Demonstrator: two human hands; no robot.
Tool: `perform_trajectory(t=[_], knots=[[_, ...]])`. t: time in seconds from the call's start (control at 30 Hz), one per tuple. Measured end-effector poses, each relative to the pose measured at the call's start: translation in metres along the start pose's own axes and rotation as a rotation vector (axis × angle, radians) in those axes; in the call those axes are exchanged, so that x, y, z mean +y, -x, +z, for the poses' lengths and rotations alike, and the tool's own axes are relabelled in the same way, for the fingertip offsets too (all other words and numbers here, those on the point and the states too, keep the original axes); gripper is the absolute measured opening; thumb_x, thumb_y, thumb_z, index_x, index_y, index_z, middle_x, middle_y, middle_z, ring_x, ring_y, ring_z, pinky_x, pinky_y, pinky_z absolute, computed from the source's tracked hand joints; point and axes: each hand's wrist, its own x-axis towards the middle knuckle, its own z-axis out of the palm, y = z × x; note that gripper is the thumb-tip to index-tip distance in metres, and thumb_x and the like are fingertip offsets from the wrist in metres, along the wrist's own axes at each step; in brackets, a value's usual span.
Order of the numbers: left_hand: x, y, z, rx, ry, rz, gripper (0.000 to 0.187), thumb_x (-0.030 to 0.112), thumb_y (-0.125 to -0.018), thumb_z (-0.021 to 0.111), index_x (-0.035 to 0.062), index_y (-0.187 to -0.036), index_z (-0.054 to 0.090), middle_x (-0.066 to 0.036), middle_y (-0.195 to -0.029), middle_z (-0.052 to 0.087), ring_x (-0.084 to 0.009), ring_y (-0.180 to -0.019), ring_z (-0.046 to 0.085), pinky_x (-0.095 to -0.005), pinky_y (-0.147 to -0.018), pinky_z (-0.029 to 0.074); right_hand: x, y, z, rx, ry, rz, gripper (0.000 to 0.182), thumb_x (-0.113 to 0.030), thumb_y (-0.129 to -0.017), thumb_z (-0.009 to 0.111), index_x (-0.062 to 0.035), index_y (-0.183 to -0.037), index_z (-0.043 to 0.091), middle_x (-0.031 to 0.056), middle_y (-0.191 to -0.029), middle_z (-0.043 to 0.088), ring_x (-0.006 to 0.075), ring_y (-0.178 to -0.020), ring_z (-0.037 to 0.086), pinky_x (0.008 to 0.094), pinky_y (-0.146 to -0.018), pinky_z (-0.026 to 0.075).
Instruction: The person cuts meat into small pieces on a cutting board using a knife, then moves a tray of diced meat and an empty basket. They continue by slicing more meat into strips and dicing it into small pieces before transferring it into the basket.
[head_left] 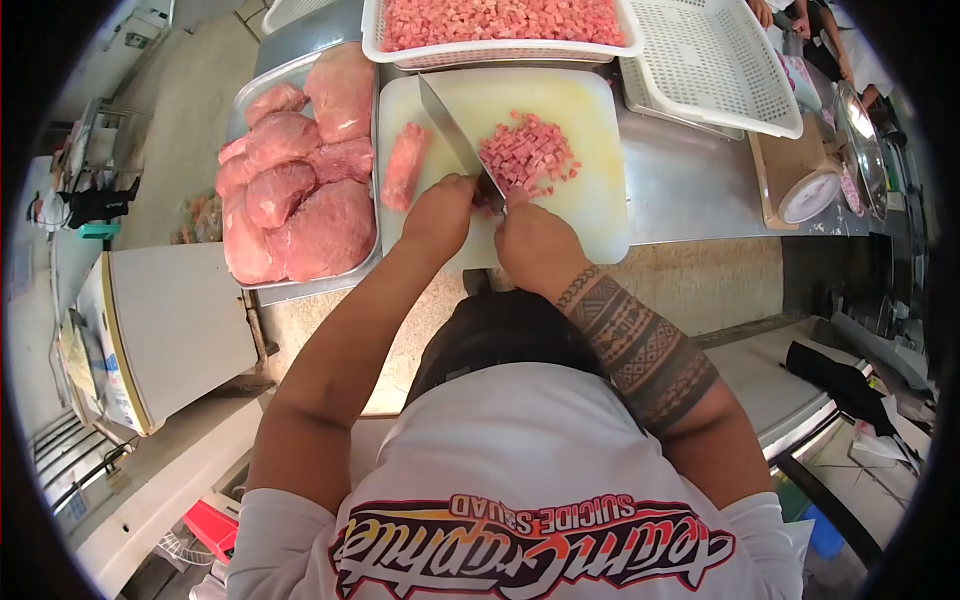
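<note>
My right hand (540, 242) is wrapped round the handle of a large kitchen knife (448, 122), whose blade points forward and left across a white cutting board (590, 215). Close against the blade's left side, my left hand (443, 214) has its fingers curled in; what they hold, if anything, is hidden. Bits of meat show between the two hands. A pile of diced pink meat (528, 152) lies on the board right of the blade. To the blade's left rests a long strip of raw meat (405, 166).
Left of the board, a metal tray (376, 215) holds several large raw meat pieces (318, 225). Beyond it stands a white basket (500, 55) full of diced meat. At the right are a white perforated basket (715, 65) and a dial scale (808, 198). Other people's hands show at the upper right.
</note>
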Motion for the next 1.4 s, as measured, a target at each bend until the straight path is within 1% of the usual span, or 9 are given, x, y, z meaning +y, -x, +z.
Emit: perform_trajectory(t=[0.17, 0.33, 0.47, 0.57, 0.67, 0.77, 0.87, 1.27, 1.4], knots=[[-0.001, -0.005, 0.003, -0.043, -0.02, -0.053, 0.013, 0.003, -0.092, 0.054, 0.0, -0.1, 0.064, -0.024, -0.105, 0.068, -0.0435, -0.1, 0.069, -0.0518, -0.087, 0.056, -0.019, 0.033, -0.049, -0.103, 0.035, 0.04, 0.03, -0.014, -0.095, 0.055, 0.0052, -0.117, 0.054, 0.0282, -0.096, 0.073, 0.047, -0.094, 0.072, 0.0563, -0.083, 0.057], [-0.002, -0.002, 0.006, -0.043, -0.01, -0.079, 0.013, 0.003, -0.092, 0.055, -0.0001, -0.1, 0.065, -0.025, -0.104, 0.068, -0.0449, -0.101, 0.069, -0.0529, -0.088, 0.055, 0.003, 0.011, 0.006, -0.032, -0.012, 0.04, 0.027, -0.013, -0.095, 0.054, 0.005, -0.115, 0.054, 0.0278, -0.097, 0.073, 0.047, -0.089, 0.072, 0.0563, -0.08, 0.057], [0.004, -0.002, -0.002, -0.005, -0.005, -0.068, 0.013, 0.003, -0.092, 0.056, 0.0003, -0.099, 0.066, -0.025, -0.102, 0.068, -0.0453, -0.099, 0.068, -0.0532, -0.087, 0.055, 0.004, 0.007, 0.004, 0.046, 0.018, -0.031, 0.027, -0.013, -0.096, 0.053, 0.0047, -0.116, 0.056, 0.0267, -0.095, 0.073, 0.0456, -0.085, 0.073, 0.0561, -0.077, 0.058], [0.001, -0.001, 0.003, 0.055, 0.027, -0.129, 0.012, 0.011, -0.09, 0.07, 0.0007, -0.097, 0.072, -0.022, -0.099, 0.07, -0.0425, -0.096, 0.069, -0.0511, -0.086, 0.054, -0.01, 0.023, -0.028, 0.063, 0.047, -0.09, 0.026, -0.013, -0.095, 0.058, 0.0056, -0.112, 0.053, 0.0251, -0.086, 0.071, 0.0445, -0.082, 0.071, 0.0549, -0.075, 0.057], [-0.011, -0.001, 0.012, 0.061, -0.018, -0.077, 0.012, 0.011, -0.09, 0.07, 0.0007, -0.096, 0.072, -0.022, -0.098, 0.07, -0.0423, -0.096, 0.069, -0.0509, -0.085, 0.055, -0.023, 0.034, -0.045, -0.029, 0.053, -0.029, 0.026, -0.013, -0.095, 0.058, 0.0054, -0.112, 0.053, 0.0246, -0.085, 0.071, 0.0441, -0.082, 0.071, 0.0549, -0.074, 0.057], [-0.013, -0.001, 0.015, 0.063, 0.015, -0.061, 0.012, 0.01, -0.09, 0.069, 0.0008, -0.097, 0.072, -0.022, -0.098, 0.07, -0.0422, -0.096, 0.068, -0.0513, -0.084, 0.055, 0.003, 0.015, 0.019, 0.059, 0.043, -0.04, 0.026, -0.014, -0.095, 0.057, 0.0055, -0.111, 0.053, 0.0249, -0.085, 0.071, 0.0442, -0.081, 0.072, 0.0552, -0.074, 0.057], [-0.01, -0.001, 0.008, 0.045, 0.04, -0.051, 0.012, 0.004, -0.091, 0.057, -0.0008, -0.096, 0.067, -0.025, -0.104, 0.068, -0.0443, -0.097, 0.069, -0.0517, -0.086, 0.056, -0.005, 0.0, 0.011, 0.01, 0.038, -0.016, 0.027, -0.014, -0.095, 0.058, 0.0058, -0.112, 0.052, 0.0256, -0.086, 0.072, 0.0446, -0.083, 0.072, 0.0549, -0.076, 0.057], [-0.005, -0.003, 0.0, 0.038, -0.017, -0.098, 0.012, 0.01, -0.091, 0.069, -0.0004, -0.096, 0.073, -0.023, -0.098, 0.07, -0.043, -0.096, 0.068, -0.0509, -0.084, 0.055, -0.027, 0.025, -0.03, -0.052, 0.097, 0.021, 0.03, -0.015, -0.096, 0.059, 0.0072, -0.115, 0.051, 0.028, -0.086, 0.071, 0.0457, -0.082, 0.071, 0.0548, -0.074, 0.057], [-0.015, -0.004, 0.004, 0.011, 0.022, -0.019, 0.012, 0.006, -0.091, 0.061, 0.0001, -0.094, 0.071, -0.023, -0.103, 0.069, -0.043, -0.096, 0.069, -0.0508, -0.084, 0.056, -0.001, 0.009, 0.02, 0.018, 0.017, 0.034, 0.027, -0.014, -0.095, 0.055, 0.0047, -0.115, 0.054, 0.0275, -0.092, 0.073, 0.0474, -0.085, 0.072, 0.0576, -0.079, 0.057]])
